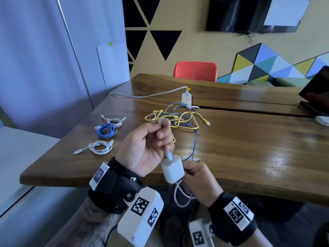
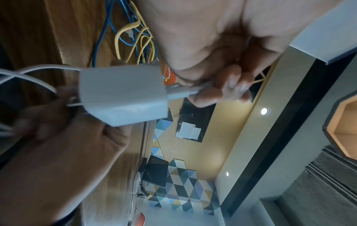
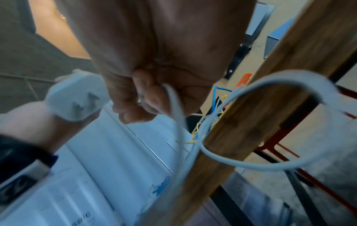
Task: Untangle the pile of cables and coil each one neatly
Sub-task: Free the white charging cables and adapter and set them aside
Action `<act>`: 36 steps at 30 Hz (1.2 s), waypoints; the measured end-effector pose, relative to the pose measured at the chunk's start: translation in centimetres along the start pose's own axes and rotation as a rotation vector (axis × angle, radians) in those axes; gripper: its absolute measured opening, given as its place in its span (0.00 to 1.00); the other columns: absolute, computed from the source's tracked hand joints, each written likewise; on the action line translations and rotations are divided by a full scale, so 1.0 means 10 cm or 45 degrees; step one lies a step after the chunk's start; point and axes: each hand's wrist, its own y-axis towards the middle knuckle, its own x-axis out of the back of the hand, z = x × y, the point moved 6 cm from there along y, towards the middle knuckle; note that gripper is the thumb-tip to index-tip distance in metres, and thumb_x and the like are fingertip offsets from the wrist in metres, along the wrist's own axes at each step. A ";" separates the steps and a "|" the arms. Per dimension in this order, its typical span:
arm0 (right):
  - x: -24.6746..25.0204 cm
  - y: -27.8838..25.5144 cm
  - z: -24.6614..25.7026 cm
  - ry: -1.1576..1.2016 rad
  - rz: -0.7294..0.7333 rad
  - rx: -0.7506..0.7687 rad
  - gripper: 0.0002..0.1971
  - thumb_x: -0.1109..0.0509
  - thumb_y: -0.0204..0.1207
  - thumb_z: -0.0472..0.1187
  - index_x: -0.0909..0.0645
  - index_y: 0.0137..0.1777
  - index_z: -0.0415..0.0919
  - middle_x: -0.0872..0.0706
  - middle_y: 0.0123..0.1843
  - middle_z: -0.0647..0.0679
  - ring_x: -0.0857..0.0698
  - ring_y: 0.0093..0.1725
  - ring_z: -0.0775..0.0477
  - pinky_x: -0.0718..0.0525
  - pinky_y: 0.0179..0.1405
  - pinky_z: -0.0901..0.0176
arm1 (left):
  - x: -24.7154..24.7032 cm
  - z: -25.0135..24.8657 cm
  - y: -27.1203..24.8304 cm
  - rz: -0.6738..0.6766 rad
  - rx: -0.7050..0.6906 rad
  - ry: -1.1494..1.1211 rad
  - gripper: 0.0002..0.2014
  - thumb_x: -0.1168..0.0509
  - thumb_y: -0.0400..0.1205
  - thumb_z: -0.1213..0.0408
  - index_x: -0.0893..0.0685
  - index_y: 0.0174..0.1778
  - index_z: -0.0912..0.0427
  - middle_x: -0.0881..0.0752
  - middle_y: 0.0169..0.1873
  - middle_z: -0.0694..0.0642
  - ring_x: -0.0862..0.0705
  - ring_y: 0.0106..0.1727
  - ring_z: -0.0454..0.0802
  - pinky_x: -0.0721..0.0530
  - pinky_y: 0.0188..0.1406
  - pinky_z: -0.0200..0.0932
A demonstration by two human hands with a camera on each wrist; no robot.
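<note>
Left hand (image 1: 144, 148): fingers curled round the thin white cable (image 1: 181, 195) at its plug.
Right hand (image 1: 199, 182): pinches that cable's hanging loop.
Charger (image 1: 172, 171): smooth white cube, between both hands.
Tangle (image 1: 179, 120): yellow and blue cords, on the glossy wooden surface (image 1: 249, 148).

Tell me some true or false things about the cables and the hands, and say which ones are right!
1. Three coiled cables lie on the wooden table: two white and one blue. True.
2. The yellow cable is already coiled neatly. False: it lies tangled with a blue cable.
3. The left hand pinches the cable plugged into the white charger block. True.
4. The right hand is open and holds nothing. False: it grips loops of white cable.
5. The chair behind the table is green. False: the chair is orange-red.
</note>
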 end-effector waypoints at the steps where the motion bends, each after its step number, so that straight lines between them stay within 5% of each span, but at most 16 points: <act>1: -0.01 -0.03 -0.02 -0.071 0.052 -0.001 0.18 0.37 0.81 0.20 0.14 0.37 0.38 0.20 0.26 0.54 0.28 0.19 0.61 0.32 0.22 0.75 | 0.05 0.00 0.02 -0.066 -0.041 -0.014 0.10 0.48 0.82 0.69 0.20 0.46 0.62 0.31 0.29 0.50 0.34 0.28 0.44 0.27 0.32 0.38; 4: -0.07 -0.12 0.01 -0.280 0.208 0.009 0.11 0.35 0.85 0.28 0.16 0.42 0.33 0.18 0.30 0.50 0.24 0.23 0.61 0.29 0.28 0.75 | 0.18 -0.03 0.07 -0.207 -0.158 -0.028 0.11 0.48 0.87 0.70 0.20 0.51 0.63 0.25 0.33 0.51 0.25 0.31 0.43 0.18 0.39 0.38; 7: -0.12 -0.18 -0.03 -0.261 0.279 -0.076 0.11 0.33 0.87 0.37 0.10 0.60 0.47 0.16 0.32 0.52 0.23 0.29 0.62 0.26 0.37 0.70 | 0.28 -0.07 0.11 -0.314 -0.280 0.007 0.12 0.47 0.88 0.72 0.18 0.52 0.63 0.18 0.35 0.52 0.17 0.35 0.44 0.12 0.47 0.39; 10: -0.15 -0.19 0.04 -0.428 0.391 -0.028 0.11 0.33 0.87 0.46 0.12 0.64 0.55 0.11 0.41 0.45 0.20 0.38 0.56 0.22 0.41 0.60 | 0.32 -0.08 0.12 -0.363 -0.345 0.058 0.13 0.47 0.89 0.73 0.17 0.52 0.63 0.13 0.36 0.53 0.12 0.38 0.45 0.11 0.50 0.41; 13: -0.09 -0.19 0.27 -0.740 0.350 0.158 0.08 0.32 0.86 0.46 0.13 0.60 0.53 0.13 0.42 0.68 0.18 0.41 0.67 0.22 0.45 0.69 | 0.35 -0.06 0.13 -0.381 -0.383 0.187 0.13 0.48 0.89 0.75 0.16 0.52 0.64 0.12 0.37 0.56 0.12 0.39 0.49 0.11 0.51 0.43; 15: -0.01 -0.22 0.47 -0.902 0.219 0.307 0.06 0.32 0.85 0.47 0.14 0.56 0.52 0.17 0.37 0.70 0.22 0.37 0.67 0.23 0.41 0.68 | 0.40 -0.06 0.12 -0.393 -0.423 0.370 0.13 0.47 0.88 0.76 0.16 0.50 0.66 0.13 0.36 0.59 0.12 0.40 0.52 0.12 0.48 0.44; 18: 0.15 -0.25 0.72 -0.987 -0.011 0.449 0.10 0.32 0.83 0.49 0.13 0.59 0.49 0.15 0.38 0.60 0.22 0.35 0.61 0.18 0.40 0.59 | 0.42 -0.02 0.09 -0.300 -0.402 0.797 0.08 0.40 0.85 0.75 0.15 0.50 0.70 0.13 0.37 0.61 0.13 0.40 0.55 0.14 0.44 0.42; 23: 0.35 -0.21 1.03 -0.442 -0.043 0.410 0.19 0.21 0.77 0.37 0.18 0.61 0.60 0.18 0.36 0.53 0.29 0.28 0.53 0.26 0.30 0.58 | 0.16 0.12 -0.01 0.039 -0.262 1.359 0.13 0.39 0.86 0.66 0.18 0.43 0.73 0.17 0.32 0.59 0.18 0.32 0.50 0.21 0.38 0.42; 28: 0.56 -0.09 1.12 -0.738 -0.129 0.451 0.14 0.20 0.77 0.38 0.15 0.58 0.55 0.16 0.40 0.60 0.22 0.30 0.55 0.25 0.35 0.70 | 0.04 0.12 -0.05 0.185 -0.276 1.558 0.24 0.38 0.87 0.54 0.27 0.35 0.74 0.31 0.31 0.68 0.33 0.33 0.64 0.33 0.33 0.59; 32: 0.60 -0.03 0.98 -1.037 -0.113 0.469 0.13 0.22 0.78 0.37 0.16 0.57 0.54 0.20 0.41 0.63 0.20 0.38 0.58 0.28 0.36 0.73 | 0.13 0.01 -0.06 0.086 -0.317 1.773 0.19 0.39 0.87 0.50 0.25 0.33 0.55 0.31 0.27 0.44 0.33 0.31 0.43 0.32 0.31 0.41; 36: 0.62 -0.03 0.73 -0.856 -0.036 0.276 0.15 0.24 0.79 0.37 0.18 0.60 0.56 0.15 0.43 0.58 0.22 0.27 0.53 0.23 0.31 0.64 | 0.36 -0.17 -0.09 -0.157 -0.361 1.873 0.17 0.38 0.87 0.52 0.18 0.34 0.53 0.20 0.27 0.45 0.26 0.31 0.39 0.30 0.33 0.30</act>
